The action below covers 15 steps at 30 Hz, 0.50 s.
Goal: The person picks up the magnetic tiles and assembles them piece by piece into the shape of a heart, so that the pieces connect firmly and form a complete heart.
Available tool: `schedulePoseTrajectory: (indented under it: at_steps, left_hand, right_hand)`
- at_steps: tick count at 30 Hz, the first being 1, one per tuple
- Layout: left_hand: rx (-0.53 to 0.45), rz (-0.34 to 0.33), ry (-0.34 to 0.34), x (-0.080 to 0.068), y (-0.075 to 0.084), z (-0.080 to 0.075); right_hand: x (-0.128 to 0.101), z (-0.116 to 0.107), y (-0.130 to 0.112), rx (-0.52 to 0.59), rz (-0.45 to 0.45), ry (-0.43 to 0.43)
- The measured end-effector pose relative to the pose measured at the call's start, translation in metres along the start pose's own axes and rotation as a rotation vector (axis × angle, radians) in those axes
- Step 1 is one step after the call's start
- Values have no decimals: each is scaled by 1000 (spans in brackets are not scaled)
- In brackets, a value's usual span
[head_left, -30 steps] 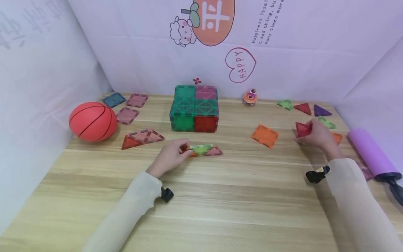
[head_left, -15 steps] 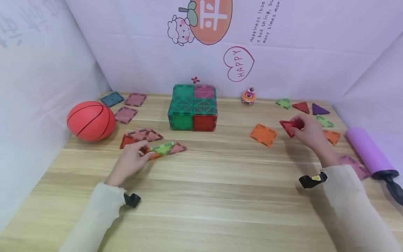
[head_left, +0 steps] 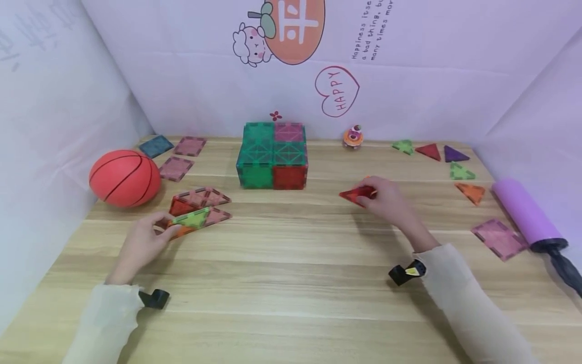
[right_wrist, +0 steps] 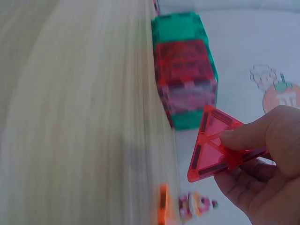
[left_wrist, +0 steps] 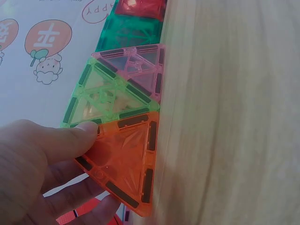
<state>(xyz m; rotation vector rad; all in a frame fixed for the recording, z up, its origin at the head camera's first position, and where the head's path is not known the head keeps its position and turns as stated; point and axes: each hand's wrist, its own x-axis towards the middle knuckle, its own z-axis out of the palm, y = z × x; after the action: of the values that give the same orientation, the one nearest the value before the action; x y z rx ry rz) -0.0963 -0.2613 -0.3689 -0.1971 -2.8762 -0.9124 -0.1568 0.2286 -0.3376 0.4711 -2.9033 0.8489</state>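
At the left, my left hand pinches the orange end of a joined row of triangular magnetic tiles. The row runs orange, green and pink. Directly behind it, a similar row of red and pink triangles stands on the table, partly covered. My right hand holds a red triangular tile between thumb and fingers, above the table right of centre. An orange tile is mostly hidden behind that hand in the head view. The tile box, green, red and pink, stands at the back.
A red ball sits at the left, near flat pink and blue tiles. A small figurine stands by the back wall. Several loose triangles, a pink square and a purple pump lie at the right.
My left hand has carried the orange, green and pink row leftward, in front of the red and pink one. My right hand has brought the red triangle left from the right-hand tiles.
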Motion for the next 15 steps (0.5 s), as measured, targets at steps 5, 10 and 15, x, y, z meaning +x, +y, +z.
schedulePoseTrajectory:
  at_steps: [5,10,15]
  left_hand:
    - [4,10,25,-2,-4,0]
    - [0,12,18,-1,-3,0]
    - [-10,13,9,-1,-1,-1]
  right_hand:
    - [8,24,-22,60,-53,-48]
    - [10,42,-41,114,-70,-98]
    - [11,56,-55,97,-116,-120]
